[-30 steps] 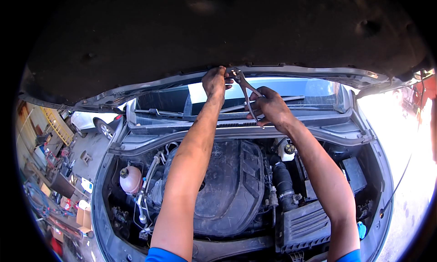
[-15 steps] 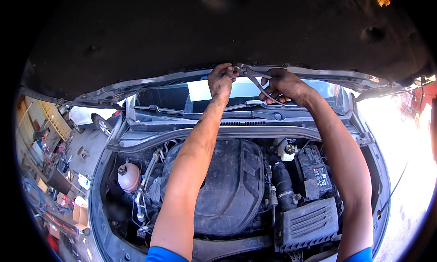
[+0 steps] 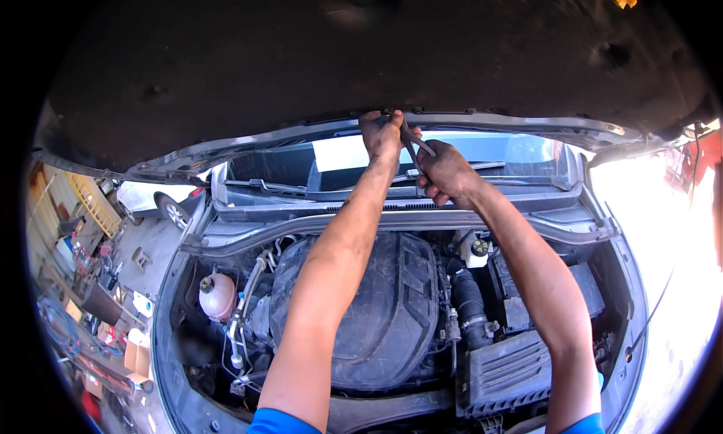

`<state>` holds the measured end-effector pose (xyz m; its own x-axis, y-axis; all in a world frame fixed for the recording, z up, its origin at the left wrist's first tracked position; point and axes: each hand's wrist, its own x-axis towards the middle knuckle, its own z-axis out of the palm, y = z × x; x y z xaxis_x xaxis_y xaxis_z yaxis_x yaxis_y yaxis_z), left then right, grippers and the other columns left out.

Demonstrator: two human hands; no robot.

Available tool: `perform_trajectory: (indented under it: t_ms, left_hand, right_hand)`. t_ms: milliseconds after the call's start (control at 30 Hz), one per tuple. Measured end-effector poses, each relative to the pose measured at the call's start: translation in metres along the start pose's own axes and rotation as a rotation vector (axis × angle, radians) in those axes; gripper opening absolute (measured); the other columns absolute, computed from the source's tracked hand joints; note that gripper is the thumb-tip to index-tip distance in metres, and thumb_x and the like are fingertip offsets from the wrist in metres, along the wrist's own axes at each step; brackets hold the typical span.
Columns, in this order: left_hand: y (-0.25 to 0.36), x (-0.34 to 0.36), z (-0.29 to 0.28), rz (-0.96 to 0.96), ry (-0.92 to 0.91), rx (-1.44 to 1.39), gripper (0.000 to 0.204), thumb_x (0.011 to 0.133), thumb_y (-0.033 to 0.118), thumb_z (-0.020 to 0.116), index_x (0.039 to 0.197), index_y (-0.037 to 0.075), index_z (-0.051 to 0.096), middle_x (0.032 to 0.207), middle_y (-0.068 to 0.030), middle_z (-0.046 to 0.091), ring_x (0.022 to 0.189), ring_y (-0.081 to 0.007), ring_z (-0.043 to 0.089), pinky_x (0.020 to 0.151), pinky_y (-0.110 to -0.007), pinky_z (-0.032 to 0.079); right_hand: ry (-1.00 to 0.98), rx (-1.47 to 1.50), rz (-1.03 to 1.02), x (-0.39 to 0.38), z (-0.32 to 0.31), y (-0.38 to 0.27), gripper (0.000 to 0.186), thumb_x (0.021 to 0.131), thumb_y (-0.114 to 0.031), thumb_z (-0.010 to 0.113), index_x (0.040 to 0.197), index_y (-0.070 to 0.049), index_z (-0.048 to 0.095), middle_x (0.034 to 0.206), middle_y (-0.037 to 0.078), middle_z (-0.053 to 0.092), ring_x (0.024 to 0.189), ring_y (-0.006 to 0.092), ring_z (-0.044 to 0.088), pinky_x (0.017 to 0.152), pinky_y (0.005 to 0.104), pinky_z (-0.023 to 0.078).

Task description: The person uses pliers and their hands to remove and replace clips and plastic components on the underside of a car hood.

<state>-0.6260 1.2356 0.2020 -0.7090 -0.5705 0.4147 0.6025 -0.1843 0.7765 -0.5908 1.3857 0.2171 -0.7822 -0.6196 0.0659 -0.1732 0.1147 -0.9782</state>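
Both my arms reach up across the engine bay to the rear edge of the raised hood (image 3: 248,72). My right hand (image 3: 450,172) is closed round the handles of a pair of pliers (image 3: 411,139). The pliers slant up and to the left toward the hood edge, and their jaws are hidden behind my left hand. Just beside them, my left hand (image 3: 382,136) is closed at the edge of the dark hood liner, thumb up. What its fingers pinch there is hidden.
Below my arms lie the black engine cover (image 3: 376,313), a coolant tank (image 3: 217,294), the air filter box (image 3: 508,374) and the battery (image 3: 520,313). Behind the hands is the windshield (image 3: 482,151) with its wipers. A white car (image 3: 143,197) and workshop clutter stand at the left.
My right hand has moved left and slightly down, closing round the pliers' handles, which were spread apart. The pliers now point more steeply upward. My left hand has shifted slightly right.
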Motion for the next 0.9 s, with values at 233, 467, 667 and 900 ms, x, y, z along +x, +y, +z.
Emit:
perform_trajectory:
  t_ms: [233, 467, 667, 900]
  left_hand:
    - [-0.026, 0.028, 0.006, 0.103, 0.184, 0.428, 0.055, 0.08, 0.001, 0.066, 0.127, 0.0, 0.038, 0.121, -0.0247, 0.058, 0.101, -0.0393, 0.064, 0.098, -0.041, 0.048]
    - [-0.007, 0.003, 0.011, 0.176, 0.155, 0.757, 0.054, 0.079, 0.005, 0.065, 0.126, 0.0, 0.038, 0.113, -0.0316, 0.061, 0.109, -0.045, 0.06, 0.096, -0.045, 0.048]
    - [-0.008, 0.01, -0.008, 0.157, 0.114, 0.759, 0.053, 0.079, 0.006, 0.065, 0.126, 0.003, 0.04, 0.115, -0.028, 0.062, 0.108, -0.0419, 0.062, 0.094, -0.044, 0.05]
    - [-0.04, -0.031, -0.024, -0.056, 0.129, 0.501, 0.048, 0.08, 0.005, 0.063, 0.124, 0.0, 0.045, 0.115, -0.023, 0.063, 0.11, -0.0354, 0.061, 0.095, -0.041, 0.047]
  right_hand:
    - [0.073, 0.024, -0.035, -0.003, 0.026, 0.008, 0.025, 0.1, -0.017, 0.038, 0.117, -0.001, 0.047, 0.068, 0.003, 0.048, 0.046, 0.0063, 0.039, 0.037, 0.0232, 0.03]
    - [0.104, 0.211, -0.071, 0.007, 0.039, 0.036, 0.02, 0.103, -0.021, 0.04, 0.11, -0.005, 0.048, 0.068, 0.003, 0.047, 0.046, 0.0086, 0.04, 0.036, 0.0236, 0.029]
    - [0.146, 0.252, -0.074, 0.006, 0.059, 0.035, 0.018, 0.103, -0.023, 0.042, 0.101, -0.006, 0.048, 0.065, 0.003, 0.048, 0.043, 0.0103, 0.042, 0.035, 0.0259, 0.031]
    - [0.387, -0.386, -0.454, -0.004, 0.054, 0.103, 0.023, 0.097, -0.017, 0.047, 0.105, 0.004, 0.052, 0.083, 0.027, 0.063, 0.079, 0.04, 0.066, 0.067, 0.0429, 0.05]
